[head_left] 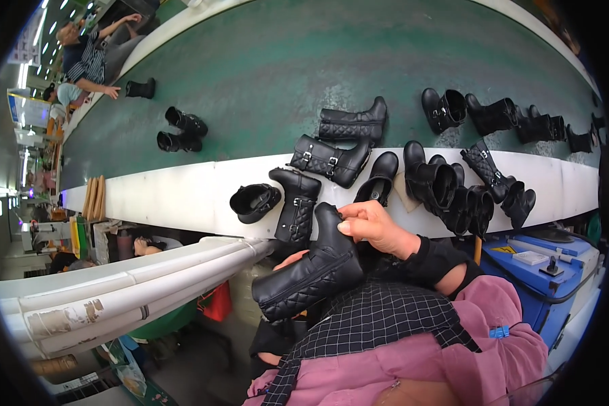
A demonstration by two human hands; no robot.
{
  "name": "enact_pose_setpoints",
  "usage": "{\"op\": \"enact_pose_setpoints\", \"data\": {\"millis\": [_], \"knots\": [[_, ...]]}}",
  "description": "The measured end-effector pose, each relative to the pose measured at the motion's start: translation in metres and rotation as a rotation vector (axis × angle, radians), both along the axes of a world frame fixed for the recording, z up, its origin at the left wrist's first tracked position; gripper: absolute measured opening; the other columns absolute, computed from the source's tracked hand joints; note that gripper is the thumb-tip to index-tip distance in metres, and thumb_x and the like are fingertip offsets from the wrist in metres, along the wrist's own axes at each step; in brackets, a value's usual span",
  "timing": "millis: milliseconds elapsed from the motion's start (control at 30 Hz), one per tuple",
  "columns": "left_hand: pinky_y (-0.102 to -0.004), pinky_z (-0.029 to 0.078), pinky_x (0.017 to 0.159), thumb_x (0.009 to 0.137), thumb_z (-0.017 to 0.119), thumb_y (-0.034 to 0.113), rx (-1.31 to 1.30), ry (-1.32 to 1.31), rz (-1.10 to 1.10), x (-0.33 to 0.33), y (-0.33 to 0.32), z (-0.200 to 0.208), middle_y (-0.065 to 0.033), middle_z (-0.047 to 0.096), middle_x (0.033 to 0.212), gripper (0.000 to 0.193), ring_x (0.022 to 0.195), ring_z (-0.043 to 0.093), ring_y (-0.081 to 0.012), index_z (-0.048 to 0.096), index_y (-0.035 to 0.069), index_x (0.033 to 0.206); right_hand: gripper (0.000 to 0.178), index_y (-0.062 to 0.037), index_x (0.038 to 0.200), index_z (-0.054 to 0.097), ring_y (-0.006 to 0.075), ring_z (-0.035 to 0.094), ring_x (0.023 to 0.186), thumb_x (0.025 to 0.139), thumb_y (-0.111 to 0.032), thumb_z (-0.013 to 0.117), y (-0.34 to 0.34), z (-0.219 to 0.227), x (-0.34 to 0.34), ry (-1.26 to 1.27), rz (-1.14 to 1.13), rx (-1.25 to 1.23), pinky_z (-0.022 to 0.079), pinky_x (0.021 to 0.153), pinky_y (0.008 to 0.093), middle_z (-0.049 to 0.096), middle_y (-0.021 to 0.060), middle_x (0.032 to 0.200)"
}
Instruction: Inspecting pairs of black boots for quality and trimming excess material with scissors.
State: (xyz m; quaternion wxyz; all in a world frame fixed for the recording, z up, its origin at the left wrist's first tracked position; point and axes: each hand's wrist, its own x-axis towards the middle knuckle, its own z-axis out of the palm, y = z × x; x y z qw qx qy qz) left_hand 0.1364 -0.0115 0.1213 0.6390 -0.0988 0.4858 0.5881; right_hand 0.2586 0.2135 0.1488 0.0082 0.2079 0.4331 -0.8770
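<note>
A black boot point(311, 274) with a quilted shaft and a side zip is held in front of my body, toe upward and tilted. My right hand point(380, 229) pinches it near the upper foot end, thumb and fingers pressed together at its edge. Behind the shaft, my left hand point(291, 260) supports the boot; most of its fingers are hidden. Just beyond, a buckled boot point(296, 206) leans on the white ledge point(203, 189). Another boot point(255, 201) there shows its opening, and a two-buckle boot point(331, 160) lies on its side.
Several black boots point(430, 177) crowd the ledge to the right. More stand on the green conveyor belt point(250, 81). White pipes point(149, 284) jut in at left; a blue machine point(545, 271) is at right. A co-worker point(88, 61) sits across the belt, far left.
</note>
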Motion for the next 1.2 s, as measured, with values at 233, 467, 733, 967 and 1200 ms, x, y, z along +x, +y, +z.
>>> {"op": "enact_pose_setpoints", "data": {"millis": [233, 467, 733, 967, 1200], "knots": [[-0.0369, 0.038, 0.103, 0.088, 0.055, 0.045, -0.024, 0.848, -0.115, -0.002, -0.054, 0.016, -0.0187, 0.056, 0.126, 0.061, 0.120, 0.051, -0.0289, 0.053, -0.003, 0.126, 0.035, 0.0135, 0.110, 0.057, 0.0066, 0.060, 0.081, 0.083, -0.004, 0.069, -0.039, -0.008, 0.003, -0.043, -0.080, 0.085, 0.048, 0.068, 0.0211, 0.065, 0.0059, 0.091], [-0.0510, 0.031, 0.103, 0.068, 0.074, 0.052, 0.046, 1.356, -0.539, 0.012, -0.021, -0.001, -0.0165, 0.062, 0.112, 0.072, 0.111, 0.053, -0.0366, 0.056, 0.006, 0.120, 0.032, 0.0097, 0.098, 0.064, 0.0059, 0.058, 0.070, 0.080, -0.017, 0.070, -0.078, -0.030, 0.003, -0.094, -0.142, 0.390, 0.048, 0.060, 0.0233, 0.066, 0.0056, 0.078], [-0.0301, 0.049, 0.073, 0.071, 0.076, 0.025, 0.125, 0.795, -0.160, 0.020, -0.014, -0.085, -0.0079, 0.068, 0.084, 0.041, 0.077, 0.064, -0.0154, 0.063, -0.002, 0.098, 0.031, 0.0066, 0.100, 0.060, 0.0366, 0.061, 0.084, 0.089, -0.022, 0.059, -0.088, -0.096, 0.001, -0.260, -0.056, 1.003, 0.048, 0.078, 0.0419, 0.065, 0.0203, 0.090], [-0.0268, 0.049, 0.069, 0.075, 0.074, 0.023, 0.168, 0.598, -0.140, 0.018, -0.007, -0.133, -0.0060, 0.067, 0.082, 0.033, 0.073, 0.062, -0.0113, 0.065, -0.003, 0.093, 0.033, -0.0024, 0.099, 0.054, 0.0348, 0.053, 0.103, 0.076, -0.019, 0.071, -0.056, -0.152, 0.002, -0.433, 0.053, 1.698, 0.043, 0.087, 0.0478, 0.057, 0.0144, 0.100], [-0.0296, 0.051, 0.069, 0.072, 0.075, 0.031, 0.163, 0.625, -0.247, 0.012, 0.006, -0.159, -0.0090, 0.069, 0.082, 0.042, 0.072, 0.065, -0.0154, 0.067, -0.004, 0.094, 0.028, 0.0001, 0.097, 0.053, 0.0337, 0.058, 0.067, 0.087, -0.026, 0.060, -0.044, -0.141, 0.010, -0.337, -0.004, 1.150, 0.049, 0.065, 0.0402, 0.055, 0.0152, 0.077]]}}
